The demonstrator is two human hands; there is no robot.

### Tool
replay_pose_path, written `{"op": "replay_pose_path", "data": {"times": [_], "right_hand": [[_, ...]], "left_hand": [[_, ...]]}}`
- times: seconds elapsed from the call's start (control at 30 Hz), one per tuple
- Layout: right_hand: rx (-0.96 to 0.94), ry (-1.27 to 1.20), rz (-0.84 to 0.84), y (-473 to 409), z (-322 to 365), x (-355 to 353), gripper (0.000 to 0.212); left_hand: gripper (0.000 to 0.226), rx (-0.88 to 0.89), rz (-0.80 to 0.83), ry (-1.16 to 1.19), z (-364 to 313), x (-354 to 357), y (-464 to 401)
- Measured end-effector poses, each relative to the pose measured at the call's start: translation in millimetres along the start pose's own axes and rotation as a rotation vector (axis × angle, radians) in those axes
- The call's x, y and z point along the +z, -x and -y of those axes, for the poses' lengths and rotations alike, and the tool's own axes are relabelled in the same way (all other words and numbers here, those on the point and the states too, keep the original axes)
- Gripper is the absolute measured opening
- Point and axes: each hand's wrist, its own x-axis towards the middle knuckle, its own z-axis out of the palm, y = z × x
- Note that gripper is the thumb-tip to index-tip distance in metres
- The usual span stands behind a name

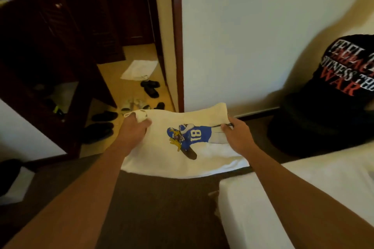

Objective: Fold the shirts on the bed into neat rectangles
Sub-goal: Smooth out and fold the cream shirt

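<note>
A white shirt [182, 159] with a blue number-18 player print is folded into a rough rectangle and held in the air over the dark floor beside the bed. My left hand [134, 130] grips its left edge with fingers curled around the cloth. My right hand [235, 134] pinches its right edge. A black shirt [344, 79] with red and white lettering lies folded on top of a dark stack at the right.
The white bed [293, 198] fills the lower right. A white wall with a dark door frame [177, 36] stands ahead. Several shoes and sandals [149, 87] and a white cloth [139, 69] lie on the yellowish floor beyond. Dark wooden furniture [50, 46] stands at left.
</note>
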Motion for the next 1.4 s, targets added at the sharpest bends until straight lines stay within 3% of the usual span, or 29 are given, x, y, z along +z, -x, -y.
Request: {"op": "replay_pose_path", "data": {"times": [0.23, 0.5, 0.87, 1.03, 1.4], "right_hand": [[-0.121, 0.019, 0.055, -73.1, 98.5, 101.0, 0.026], [-0.150, -0.004, 0.130, -183.2, 187.6, 166.5, 0.032], [-0.279, -0.025, 0.202, -424.0, 252.5, 230.3, 0.029], [-0.253, -0.016, 0.241, -534.7, 277.8, 245.8, 0.032], [-0.230, 0.029, 0.204, -745.0, 349.7, 318.8, 0.028]], "left_hand": [[0.031, 0.008, -0.074, -0.016, 17.6, -110.4, -87.3], [0.026, 0.022, -0.168, 0.035, 9.1, -175.8, -196.8], [0.015, 0.014, -0.232, -0.018, -37.1, -173.5, -433.1], [0.026, 0.011, -0.261, -0.049, -70.7, -176.3, -536.3], [0.022, 0.027, -0.266, 0.066, -104.1, -186.0, -758.5]]}}
